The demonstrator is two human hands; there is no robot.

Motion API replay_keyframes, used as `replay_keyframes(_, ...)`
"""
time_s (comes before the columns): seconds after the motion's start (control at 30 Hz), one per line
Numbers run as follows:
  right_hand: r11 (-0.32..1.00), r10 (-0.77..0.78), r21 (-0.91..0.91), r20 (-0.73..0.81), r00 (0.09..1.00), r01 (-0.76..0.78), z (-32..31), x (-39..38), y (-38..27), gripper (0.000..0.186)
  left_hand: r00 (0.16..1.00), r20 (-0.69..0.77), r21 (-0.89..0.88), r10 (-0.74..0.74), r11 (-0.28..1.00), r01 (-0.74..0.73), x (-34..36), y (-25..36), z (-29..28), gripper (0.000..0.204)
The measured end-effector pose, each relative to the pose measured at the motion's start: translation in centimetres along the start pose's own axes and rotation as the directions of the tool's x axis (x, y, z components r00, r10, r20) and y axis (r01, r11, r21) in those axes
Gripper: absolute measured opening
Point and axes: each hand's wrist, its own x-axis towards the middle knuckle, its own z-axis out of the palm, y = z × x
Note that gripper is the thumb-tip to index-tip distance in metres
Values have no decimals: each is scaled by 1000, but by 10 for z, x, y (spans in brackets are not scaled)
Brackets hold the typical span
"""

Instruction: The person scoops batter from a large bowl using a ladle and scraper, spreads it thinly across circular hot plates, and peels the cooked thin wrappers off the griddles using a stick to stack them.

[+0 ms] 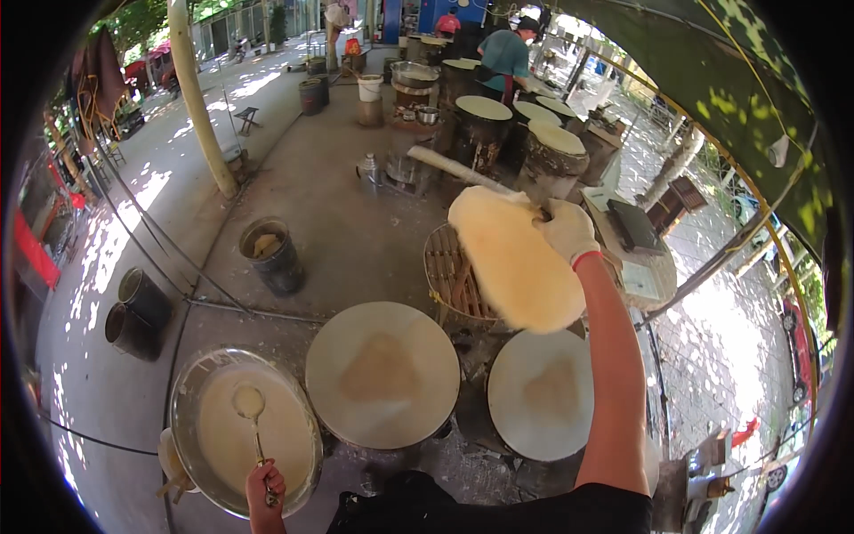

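My left hand [265, 485] is closed around the handle of a metal ladle [250, 402]. The ladle's bowl is over a wide metal basin [182, 392] of cream-coloured batter [222, 436]. My right hand [569, 231], in a white glove, is raised ahead with its fingers closed. It grips a wooden stick [449, 167] and the upper edge of a large, thin, yellowish pancake [525, 267], which hangs down. The exact grip is partly hidden. Below it are two round, pale griddles, a left one [382, 383] and a right one [541, 400], each with a brownish centre.
A round slatted rack [449, 267] stands behind the griddles, partly covered by the pancake. Dark buckets [271, 258] stand on the floor to the left, near a wooden pole [200, 107]. Farther off, a person in a teal shirt [505, 58] is beside more round griddles [483, 109].
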Motion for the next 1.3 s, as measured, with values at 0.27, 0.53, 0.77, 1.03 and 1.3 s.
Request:
replay_keyframes(0.27, 999, -8, -45, -72, 997, 4, 223, -61, 22, 11, 991, -127, -61, 41, 997, -49, -1, -9, 30, 10)
replay_keyframes(0.53, 1000, 14, 19, 279, 960, -20, 284, -112, 38, 23, 994, -107, -51, 27, 998, -32, -20, -22, 24, 12)
replay_keyframes(0.77, 900, -166, 431, 191, 967, 69, 221, -215, -96, 47, 996, -73, -71, 52, 996, -57, -71, -35, 22, 13)
replay_keyframes(1.03, 475, -626, 879, 374, 684, -46, 129, -470, -357, 50, 998, 21, -43, 63, 997, -62, -141, -63, -65, 29)
replay_keyframes(1.3, 202, -961, 931, 247, 120, -305, 96, -610, -436, 59, 946, -267, 94, 185, 982, -165, -231, -108, -196, 27)
